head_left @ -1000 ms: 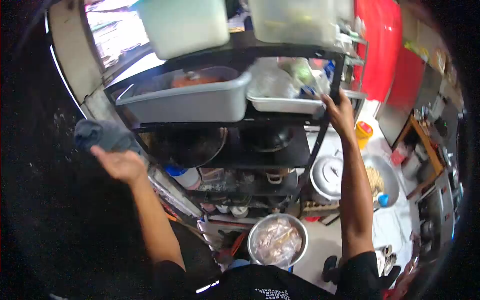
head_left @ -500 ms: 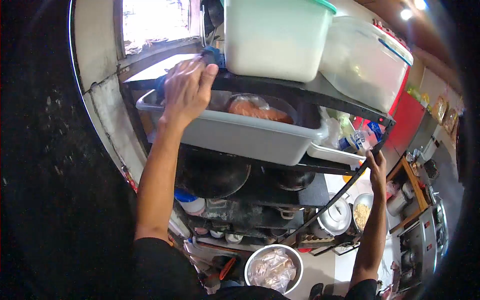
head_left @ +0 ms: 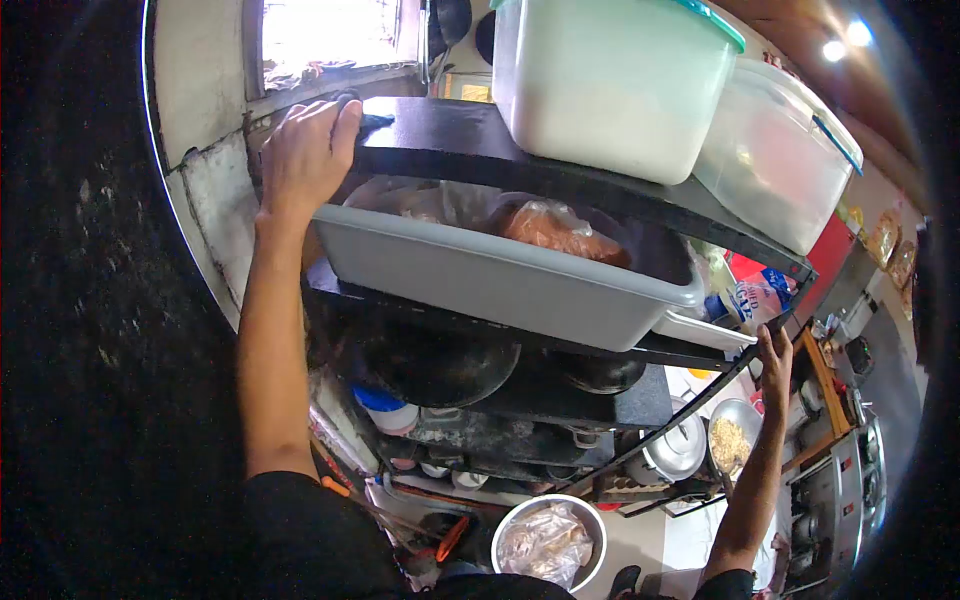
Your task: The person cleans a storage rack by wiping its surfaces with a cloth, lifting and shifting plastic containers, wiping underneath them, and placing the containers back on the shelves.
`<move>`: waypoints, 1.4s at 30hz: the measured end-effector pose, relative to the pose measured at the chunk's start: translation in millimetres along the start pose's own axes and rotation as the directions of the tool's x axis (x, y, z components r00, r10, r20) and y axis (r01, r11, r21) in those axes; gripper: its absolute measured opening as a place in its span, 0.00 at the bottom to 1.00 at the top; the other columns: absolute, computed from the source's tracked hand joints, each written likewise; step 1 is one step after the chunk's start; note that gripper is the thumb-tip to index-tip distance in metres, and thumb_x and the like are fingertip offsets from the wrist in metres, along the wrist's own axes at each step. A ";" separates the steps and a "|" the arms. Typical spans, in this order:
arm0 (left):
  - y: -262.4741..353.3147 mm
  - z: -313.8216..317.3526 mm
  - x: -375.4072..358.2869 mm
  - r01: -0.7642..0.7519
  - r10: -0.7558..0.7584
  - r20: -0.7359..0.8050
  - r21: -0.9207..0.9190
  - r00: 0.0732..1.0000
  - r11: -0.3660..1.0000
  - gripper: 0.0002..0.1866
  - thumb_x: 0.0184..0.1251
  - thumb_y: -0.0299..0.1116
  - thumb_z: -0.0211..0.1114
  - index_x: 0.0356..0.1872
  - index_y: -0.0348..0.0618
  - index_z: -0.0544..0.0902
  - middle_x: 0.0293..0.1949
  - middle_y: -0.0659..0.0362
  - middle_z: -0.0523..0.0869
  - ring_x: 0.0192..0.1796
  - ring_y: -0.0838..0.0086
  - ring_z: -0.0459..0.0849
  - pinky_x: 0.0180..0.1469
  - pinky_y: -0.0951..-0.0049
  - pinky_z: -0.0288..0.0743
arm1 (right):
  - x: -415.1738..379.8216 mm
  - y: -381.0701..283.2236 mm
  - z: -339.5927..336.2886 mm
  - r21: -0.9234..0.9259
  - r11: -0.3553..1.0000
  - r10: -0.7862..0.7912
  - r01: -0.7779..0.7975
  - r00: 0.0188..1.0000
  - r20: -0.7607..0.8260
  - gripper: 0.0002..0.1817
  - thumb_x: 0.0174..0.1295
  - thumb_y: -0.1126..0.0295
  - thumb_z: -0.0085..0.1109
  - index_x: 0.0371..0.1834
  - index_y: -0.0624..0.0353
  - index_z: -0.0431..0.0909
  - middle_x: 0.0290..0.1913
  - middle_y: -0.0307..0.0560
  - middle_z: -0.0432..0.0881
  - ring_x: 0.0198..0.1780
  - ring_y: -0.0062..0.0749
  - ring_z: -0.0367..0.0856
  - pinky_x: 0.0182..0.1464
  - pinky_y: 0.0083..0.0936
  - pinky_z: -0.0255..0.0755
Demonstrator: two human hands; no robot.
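My left hand [head_left: 305, 155] is closed on a dark cloth [head_left: 376, 121] at the left end of the top black shelf [head_left: 440, 125]. Parts of the cloth stick out past the fingers. Over on the right, my right hand [head_left: 774, 362] is wrapped around the rack's black metal upright [head_left: 745, 366]. A large tub with white contents [head_left: 610, 95] and a clear lidded box [head_left: 775, 150] stand on the top shelf. Below them sits a grey bin [head_left: 500, 275] holding a plastic bag with orange-brown contents [head_left: 562, 232].
Large dark pans [head_left: 440, 365] occupy a lower shelf. On the floor, a round basin [head_left: 601, 548] holds bagged food [head_left: 545, 540]. A lidded silver pot [head_left: 680, 448] and a pan of pale food [head_left: 730, 442] stand behind the rack, at right.
My left hand has moved left along the top shelf with the cloth, away from the large tub. My right hand keeps its grip on the upright. The view has shifted slightly.
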State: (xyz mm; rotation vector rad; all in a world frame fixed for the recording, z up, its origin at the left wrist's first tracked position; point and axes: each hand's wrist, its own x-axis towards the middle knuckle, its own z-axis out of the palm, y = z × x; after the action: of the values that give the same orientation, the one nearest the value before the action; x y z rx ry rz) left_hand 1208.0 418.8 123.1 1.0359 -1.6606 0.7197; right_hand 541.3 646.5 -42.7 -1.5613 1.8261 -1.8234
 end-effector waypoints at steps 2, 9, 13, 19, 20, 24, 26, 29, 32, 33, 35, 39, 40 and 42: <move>4.0 3.7 -0.7 -0.023 0.022 -0.065 -0.020 0.998 1.000 0.23 0.77 0.47 0.53 0.32 0.38 0.85 0.36 0.46 0.87 0.44 0.47 0.85 0.48 0.50 0.76 | -1.8 1.8 4.4 0.037 0.999 0.013 -0.011 0.998 -0.056 0.13 0.73 0.58 0.62 0.46 0.57 0.78 0.38 0.31 0.77 0.39 0.17 0.72 0.41 0.17 0.66; 66.8 22.3 -10.0 -0.251 0.179 -0.251 -0.293 0.951 0.923 0.18 0.68 0.41 0.61 0.22 0.41 0.82 0.26 0.49 0.83 0.34 0.50 0.81 0.43 0.52 0.73 | 30.1 94.8 -69.1 -0.535 0.789 -0.269 0.301 0.953 0.140 0.21 0.75 0.66 0.53 0.69 0.54 0.74 0.63 0.51 0.73 0.65 0.39 0.72 0.63 0.31 0.70; 113.3 41.0 -29.7 -0.335 0.166 -0.417 -0.374 0.894 0.865 0.10 0.67 0.39 0.60 0.34 0.45 0.81 0.33 0.52 0.83 0.45 0.56 0.82 0.51 0.50 0.70 | 61.9 109.9 -108.3 -0.475 0.838 -0.130 0.269 0.943 0.305 0.26 0.76 0.59 0.47 0.76 0.47 0.69 0.79 0.52 0.59 0.78 0.41 0.60 0.76 0.41 0.55; 97.8 39.7 -45.7 -0.271 0.203 -0.289 -0.218 0.935 0.938 0.15 0.69 0.43 0.58 0.46 0.46 0.86 0.50 0.52 0.85 0.62 0.54 0.74 0.66 0.47 0.59 | 90.0 146.2 -121.8 -0.164 0.980 -0.063 0.115 0.955 0.289 0.32 0.74 0.48 0.49 0.77 0.47 0.67 0.78 0.53 0.61 0.78 0.43 0.59 0.75 0.54 0.54; 100.8 34.0 -40.7 -0.278 0.217 -0.280 -0.200 0.935 0.940 0.16 0.69 0.43 0.58 0.48 0.46 0.86 0.53 0.52 0.86 0.65 0.53 0.73 0.69 0.47 0.58 | 93.9 149.4 -122.6 -0.095 0.995 0.035 -0.011 0.968 0.250 0.32 0.73 0.47 0.49 0.77 0.48 0.68 0.79 0.51 0.59 0.78 0.44 0.59 0.75 0.55 0.54; 24.0 21.9 -29.5 -0.007 0.040 0.277 -0.119 0.960 0.993 0.12 0.67 0.36 0.58 0.39 0.38 0.83 0.43 0.45 0.85 0.44 0.50 0.84 0.45 0.46 0.75 | 90.1 155.8 -115.5 0.003 1.000 0.022 -0.023 0.972 0.232 0.32 0.72 0.51 0.55 0.76 0.53 0.68 0.77 0.45 0.64 0.74 0.36 0.65 0.71 0.45 0.60; -36.3 11.7 -34.0 -0.138 0.147 -0.005 0.306 0.989 0.942 0.19 0.72 0.51 0.62 0.48 0.45 0.83 0.50 0.45 0.84 0.51 0.57 0.84 0.57 0.51 0.74 | 61.2 132.1 -85.0 0.120 0.992 0.009 -0.030 0.985 0.172 0.33 0.72 0.53 0.57 0.75 0.58 0.67 0.75 0.45 0.69 0.74 0.34 0.66 0.71 0.40 0.59; -49.9 28.0 -23.8 -0.171 0.197 -0.155 0.163 0.968 0.972 0.12 0.72 0.38 0.54 0.39 0.40 0.80 0.43 0.48 0.83 0.52 0.51 0.79 0.58 0.47 0.65 | 36.2 64.9 -44.8 -0.066 0.995 0.080 -0.074 0.992 0.098 0.32 0.74 0.56 0.58 0.74 0.63 0.67 0.71 0.47 0.74 0.74 0.32 0.67 0.73 0.32 0.57; 17.4 22.9 -28.8 -0.071 0.083 -0.116 0.103 0.990 0.992 0.11 0.72 0.35 0.54 0.39 0.38 0.81 0.42 0.46 0.82 0.51 0.48 0.78 0.59 0.48 0.64 | 17.7 33.4 -17.4 0.118 0.993 -0.038 0.027 0.995 0.096 0.24 0.74 0.60 0.59 0.65 0.64 0.74 0.53 0.40 0.77 0.55 0.24 0.73 0.58 0.24 0.65; 47.2 17.1 -30.5 -0.213 0.204 -0.133 -0.059 0.970 0.975 0.10 0.70 0.33 0.55 0.38 0.37 0.80 0.42 0.46 0.82 0.50 0.48 0.78 0.58 0.47 0.65 | 15.1 28.2 -9.6 0.170 0.984 -0.069 0.058 0.996 0.064 0.19 0.73 0.62 0.61 0.58 0.64 0.78 0.40 0.35 0.78 0.43 0.21 0.73 0.50 0.22 0.67; 104.6 18.7 -37.0 -0.324 0.292 -0.154 -0.259 0.944 0.910 0.12 0.69 0.33 0.57 0.44 0.34 0.80 0.45 0.44 0.81 0.54 0.47 0.77 0.62 0.47 0.63 | 11.3 21.2 -2.8 0.169 0.983 -0.079 0.072 0.996 0.034 0.18 0.74 0.62 0.60 0.58 0.64 0.78 0.43 0.35 0.80 0.46 0.20 0.74 0.51 0.21 0.66; 129.4 3.6 -53.7 -0.312 0.323 -0.010 -0.280 0.946 0.908 0.21 0.68 0.28 0.59 0.62 0.37 0.74 0.65 0.49 0.73 0.69 0.51 0.68 0.73 0.51 0.57 | 15.2 27.8 -13.7 0.122 0.991 -0.074 0.059 0.990 0.121 0.19 0.74 0.62 0.60 0.60 0.65 0.78 0.47 0.37 0.82 0.48 0.21 0.76 0.52 0.21 0.67; 118.8 1.2 -53.1 -0.309 0.325 0.031 -0.242 0.945 0.920 0.21 0.68 0.26 0.60 0.62 0.37 0.75 0.67 0.47 0.72 0.71 0.49 0.67 0.73 0.51 0.58 | 16.9 27.6 -13.1 0.117 0.991 -0.078 0.064 0.990 0.120 0.19 0.74 0.62 0.60 0.59 0.65 0.78 0.46 0.37 0.81 0.47 0.21 0.76 0.52 0.21 0.67; 88.9 -0.4 -49.2 -0.283 0.303 0.086 -0.191 0.949 0.940 0.22 0.65 0.23 0.63 0.61 0.39 0.77 0.67 0.46 0.74 0.72 0.48 0.67 0.74 0.51 0.61 | 9.0 12.9 -6.3 0.122 0.989 -0.101 0.089 0.990 0.098 0.17 0.74 0.61 0.61 0.55 0.64 0.79 0.43 0.35 0.80 0.45 0.21 0.75 0.49 0.22 0.68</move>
State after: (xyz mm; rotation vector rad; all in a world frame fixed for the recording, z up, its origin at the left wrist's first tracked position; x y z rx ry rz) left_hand 1135.1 473.8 78.5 0.7214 -1.9672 0.6995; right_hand 525.7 641.0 -46.4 -1.6923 1.5960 -1.8152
